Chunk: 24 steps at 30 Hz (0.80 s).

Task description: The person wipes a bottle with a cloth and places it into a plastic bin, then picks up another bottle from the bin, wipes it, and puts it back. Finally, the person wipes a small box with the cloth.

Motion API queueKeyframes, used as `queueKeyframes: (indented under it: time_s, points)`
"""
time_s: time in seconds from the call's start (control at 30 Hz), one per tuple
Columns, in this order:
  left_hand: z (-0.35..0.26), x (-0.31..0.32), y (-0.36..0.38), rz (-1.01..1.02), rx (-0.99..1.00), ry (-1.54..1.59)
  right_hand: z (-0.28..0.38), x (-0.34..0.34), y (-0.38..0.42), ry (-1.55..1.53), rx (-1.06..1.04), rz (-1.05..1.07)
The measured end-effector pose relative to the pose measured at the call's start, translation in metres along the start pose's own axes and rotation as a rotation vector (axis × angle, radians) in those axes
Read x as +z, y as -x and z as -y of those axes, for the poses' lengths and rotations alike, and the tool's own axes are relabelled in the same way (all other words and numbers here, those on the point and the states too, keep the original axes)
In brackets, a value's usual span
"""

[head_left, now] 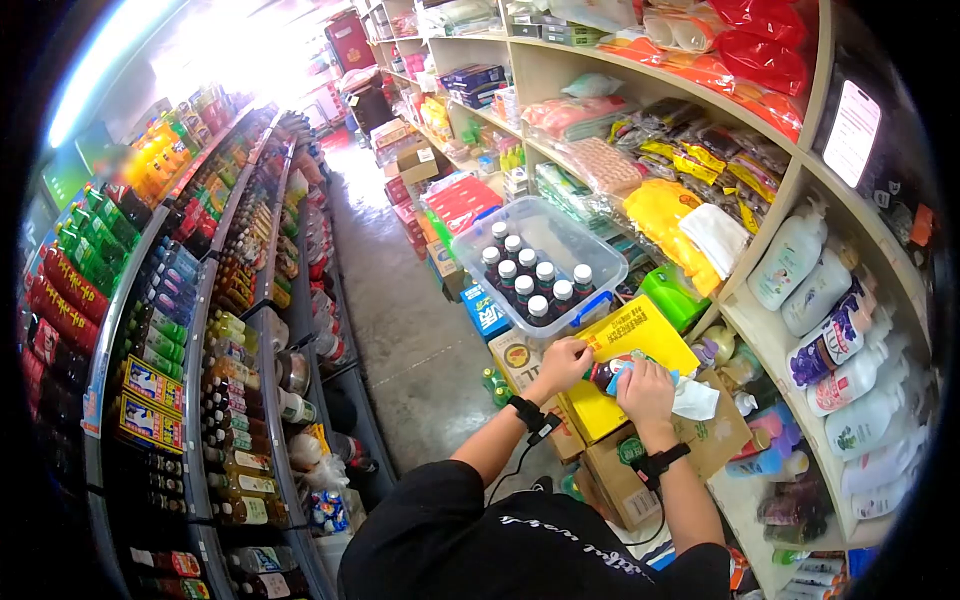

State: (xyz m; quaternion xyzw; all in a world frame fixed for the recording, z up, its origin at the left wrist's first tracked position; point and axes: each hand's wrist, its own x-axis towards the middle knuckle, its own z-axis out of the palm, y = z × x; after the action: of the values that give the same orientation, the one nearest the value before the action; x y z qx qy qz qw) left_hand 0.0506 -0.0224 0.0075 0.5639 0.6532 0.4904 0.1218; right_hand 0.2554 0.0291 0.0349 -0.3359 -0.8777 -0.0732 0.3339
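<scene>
Nearest the camera is the person's black T-shirt (450, 545), with white lettering across the front. Ahead of it, a dark bottle with a printed label (605, 376) lies tilted in both hands, above a yellow carton (650, 328). The left hand (564, 366) has its fingers curled inward and closed on the bottle's left end; the exact finger contact is partly hidden. The right hand (648, 390) is bent over the other end, pressing a blue cloth (626, 367) against the bottle. Each wrist bears a black strap (534, 416) with a cable. Just right of the right hand lies a crumpled white tissue (695, 400); brown cardboard boxes (625, 485) stand below the yellow carton. Beyond the left hand, a clear plastic bin (612, 262) with a blue handle (592, 309) contains about ten upright dark bottles with white caps (527, 272). A bright green plastic article (675, 297) sits beside the bin. To the right, shelving holds packaged goods (655, 212) and white pump bottles (790, 262); a phone with a lit screen (853, 133) is at upper right. Across the grey floor (405, 345), the left-hand shelves carry drink bottles (100, 232).
</scene>
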Motion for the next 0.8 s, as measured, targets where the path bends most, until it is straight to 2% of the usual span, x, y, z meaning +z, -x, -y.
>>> queueKeyframes:
  time_s: [0.1, 0.33, 0.4, 0.57, 0.7, 0.8]
  points:
    - [-0.001, 0.001, -0.003, 0.017, -0.034, -0.015, -0.009, -0.007, -0.002, -0.013, 0.094, 0.126]
    - [0.010, 0.008, -0.003, -0.041, -0.035, -0.037, -0.012, -0.006, -0.017, 0.016, 0.222, 0.165]
    - [0.006, 0.010, -0.001, -0.103, 0.016, 0.045, -0.010, -0.007, -0.021, 0.035, 0.271, 0.214]
    - [-0.017, 0.000, 0.003, -0.153, 0.233, 0.074, -0.014, -0.004, -0.019, 0.038, 0.207, 0.147]
    - [-0.010, 0.004, 0.008, -0.169, 0.190, 0.050, -0.015, -0.005, -0.011, -0.026, 0.141, 0.084]
    - [-0.009, 0.004, 0.007, -0.160, 0.120, 0.042, -0.017, -0.015, -0.004, -0.047, -0.003, -0.016]
